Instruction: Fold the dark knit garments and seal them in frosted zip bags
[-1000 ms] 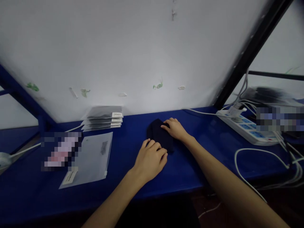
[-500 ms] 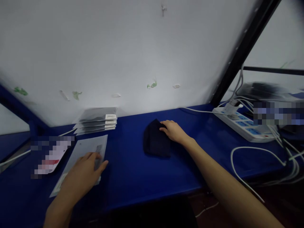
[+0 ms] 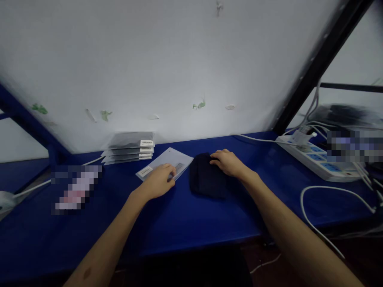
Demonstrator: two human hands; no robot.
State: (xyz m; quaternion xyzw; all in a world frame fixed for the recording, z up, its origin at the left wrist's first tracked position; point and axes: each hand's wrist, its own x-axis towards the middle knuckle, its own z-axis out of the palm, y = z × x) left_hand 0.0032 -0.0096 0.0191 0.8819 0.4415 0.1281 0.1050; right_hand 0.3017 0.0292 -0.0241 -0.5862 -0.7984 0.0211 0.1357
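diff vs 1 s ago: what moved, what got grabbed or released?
The left hand came off the dark folded cloth, reached out to the left, took hold of the flat plastic bag and drew it right, so it now lies just left of the cloth. The right hand stayed resting on the cloth. The stack of packed bags and the power strip are unchanged.

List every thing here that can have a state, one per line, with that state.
flat bag, lying flat, looks unfilled.
dark cloth, folded.
left grip, closed on the flat bag's near edge.
right grip, open, resting on the dark cloth.
packed bags, stacked.
power strip, one plug seated in it.
white cable, loose and looped.
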